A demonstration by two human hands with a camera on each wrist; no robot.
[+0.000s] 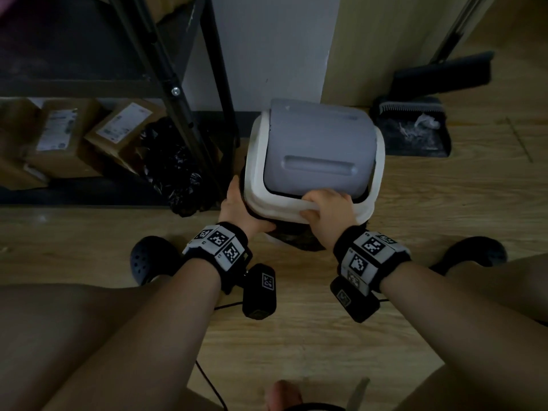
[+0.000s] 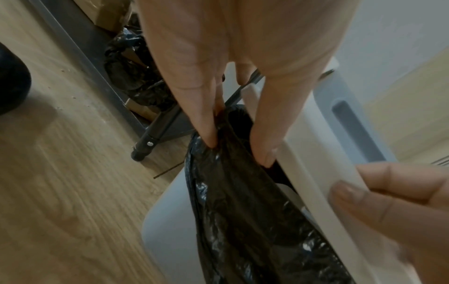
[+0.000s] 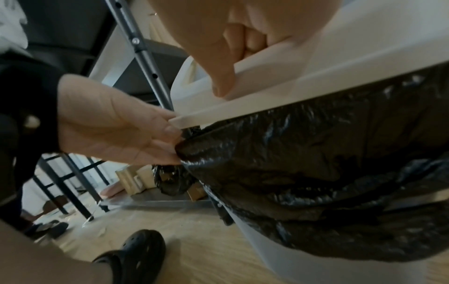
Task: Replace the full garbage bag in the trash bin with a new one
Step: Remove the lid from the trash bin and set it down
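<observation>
Head view: crouched on a wooden floor [image 1: 296, 336], a person lifts the white lid frame [image 1: 267, 207] off the trash bin [image 2: 167, 221]. Right hand [image 1: 329, 215] curls over the frame's near edge; left hand [image 1: 240, 209], just left, presses straight fingers to the black garbage bag [image 3: 316, 153] folded directly beneath it

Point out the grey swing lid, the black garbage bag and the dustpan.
grey swing lid [image 1: 318, 149]: head view, middle of its top.
black garbage bag [image 3: 316, 153]: right wrist view, folded-over part below the rim.
dustpan [image 1: 415, 134]: head view, its tray.
</observation>
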